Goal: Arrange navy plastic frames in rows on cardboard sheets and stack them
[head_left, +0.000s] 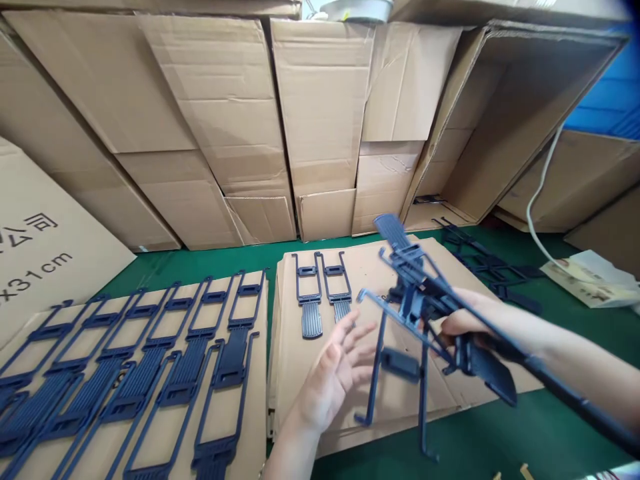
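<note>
Right hand [463, 323] grips a bunch of frames [417, 313], perhaps three. Left hand [335, 370] hovers open beside them, above cardboard [350, 267].

The right hand [463, 323] is mostly hidden behind the bundle of dark blue plastic frames [420, 300] it grips. The rows of matching blue frames on the flat cardboard sheet [150, 373] run off the left and bottom edges.

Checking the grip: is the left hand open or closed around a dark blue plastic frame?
Open: the left hand has spread fingers holding nothing, beside the bundle of dark blue plastic frames.
</note>
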`<state>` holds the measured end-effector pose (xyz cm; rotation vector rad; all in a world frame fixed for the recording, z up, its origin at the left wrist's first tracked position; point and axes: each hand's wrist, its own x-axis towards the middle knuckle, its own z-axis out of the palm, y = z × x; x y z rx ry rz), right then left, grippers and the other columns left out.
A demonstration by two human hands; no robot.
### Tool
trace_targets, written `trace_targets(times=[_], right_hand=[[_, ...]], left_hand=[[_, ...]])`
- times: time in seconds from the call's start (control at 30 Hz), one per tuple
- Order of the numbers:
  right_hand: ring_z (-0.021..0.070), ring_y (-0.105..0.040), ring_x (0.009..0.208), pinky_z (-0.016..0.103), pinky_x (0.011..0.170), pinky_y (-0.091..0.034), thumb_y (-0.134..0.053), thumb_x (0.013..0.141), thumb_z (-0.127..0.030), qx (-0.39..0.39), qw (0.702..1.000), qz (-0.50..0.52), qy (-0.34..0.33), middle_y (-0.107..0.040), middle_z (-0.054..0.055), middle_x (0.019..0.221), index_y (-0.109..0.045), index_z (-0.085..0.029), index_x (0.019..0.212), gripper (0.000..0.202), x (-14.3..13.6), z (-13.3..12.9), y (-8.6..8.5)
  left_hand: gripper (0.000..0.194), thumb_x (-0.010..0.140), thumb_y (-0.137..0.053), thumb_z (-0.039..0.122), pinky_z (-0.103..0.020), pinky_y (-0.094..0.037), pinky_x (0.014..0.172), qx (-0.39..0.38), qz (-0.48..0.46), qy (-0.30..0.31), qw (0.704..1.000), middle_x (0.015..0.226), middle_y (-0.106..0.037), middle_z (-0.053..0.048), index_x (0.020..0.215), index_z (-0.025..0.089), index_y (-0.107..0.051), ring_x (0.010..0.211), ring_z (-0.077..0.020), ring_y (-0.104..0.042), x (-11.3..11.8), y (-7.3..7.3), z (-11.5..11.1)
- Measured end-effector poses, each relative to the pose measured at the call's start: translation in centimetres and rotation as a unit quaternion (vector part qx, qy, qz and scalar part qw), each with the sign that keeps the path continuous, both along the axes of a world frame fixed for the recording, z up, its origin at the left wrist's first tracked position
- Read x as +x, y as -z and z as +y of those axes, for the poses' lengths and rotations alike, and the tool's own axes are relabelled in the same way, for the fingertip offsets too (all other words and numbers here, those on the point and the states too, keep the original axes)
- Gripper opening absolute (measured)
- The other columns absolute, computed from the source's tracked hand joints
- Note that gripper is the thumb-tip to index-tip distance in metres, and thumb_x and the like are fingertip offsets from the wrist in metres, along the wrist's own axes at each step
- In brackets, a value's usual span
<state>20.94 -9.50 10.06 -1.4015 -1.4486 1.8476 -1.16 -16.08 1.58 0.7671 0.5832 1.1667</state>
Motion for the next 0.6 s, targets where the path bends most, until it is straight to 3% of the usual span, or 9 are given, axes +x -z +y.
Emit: trace_targets(times=[0.07,0.1,0.23,0.4,0.5,0.6], right_hand=[[0.0181,-0.062,0.065,0.028,0.059,-0.051,-0.057,0.063,-0.017,-0.055,0.995,0.052,-0.062,-0.063,0.004,0.073,-0.051,-0.015,0.102,0.039,-2.7,-0.9,1.8],[0.0170,-0.061,0.065,0.027,0.059,-0.050,-0.057,0.063,-0.017,-0.058,0.994,0.062,-0.070,-0.063,0.003,0.074,-0.048,-0.016,0.108,0.046,-3.9,-1.2,2.4],[0.0125,-0.058,0.063,0.023,0.058,-0.049,-0.054,0.063,-0.013,0.078,0.996,-0.020,-0.035,-0.061,-0.002,0.077,-0.041,-0.019,0.121,0.059,-7.1,-1.5,3.2],[0.0145,-0.059,0.070,0.026,0.066,-0.051,-0.048,0.069,-0.016,0.179,0.973,-0.109,-0.099,-0.061,0.000,0.085,-0.044,-0.022,0.121,0.052,-8.4,-2.2,2.1],[0.0179,-0.058,0.089,0.031,0.083,-0.050,-0.046,0.071,-0.016,0.259,0.951,-0.129,-0.111,-0.059,0.003,0.103,-0.045,-0.023,0.123,0.053,-8.8,-2.6,2.1],[0.0231,-0.046,0.116,0.037,0.097,-0.042,-0.045,0.075,-0.020,0.339,0.919,-0.160,-0.124,-0.047,0.008,0.126,-0.034,-0.022,0.136,0.062,-9.0,-2.7,2.9]], left_hand=[[0.075,0.065,-0.068,0.059,-0.041,-0.046,0.089,-0.019,-0.046,0.059,0.997,0.130,-0.050,-0.013,0.127,0.021,-0.050,0.117,-0.0318,-0.049,0.3,-0.2,-0.1],[0.071,0.062,-0.074,0.051,-0.041,-0.044,0.092,-0.028,-0.040,0.056,0.997,0.127,-0.053,-0.013,0.123,0.019,-0.054,0.116,-0.0314,-0.049,0.4,-0.2,-0.2],[0.056,0.055,-0.083,0.033,-0.040,-0.044,0.092,-0.122,-0.020,-0.031,0.992,0.109,-0.066,-0.011,0.106,0.016,-0.065,0.107,-0.0295,-0.056,1.3,-0.1,-0.5],[0.053,0.057,-0.078,0.046,-0.040,-0.046,0.089,-0.224,-0.075,-0.101,0.967,0.095,-0.069,-0.011,0.097,0.013,-0.067,0.104,-0.0300,-0.058,1.8,-0.5,-0.7],[0.050,0.063,-0.075,0.043,-0.039,-0.047,0.090,-0.222,-0.084,-0.137,0.962,0.099,-0.069,-0.011,0.101,0.012,-0.066,0.104,-0.0294,-0.059,1.6,-0.6,-0.7],[0.045,0.067,-0.072,0.039,-0.037,-0.045,0.092,-0.184,-0.039,-0.168,0.968,0.106,-0.067,-0.009,0.105,0.015,-0.066,0.104,-0.0272,-0.059,1.2,-0.3,-0.7]])
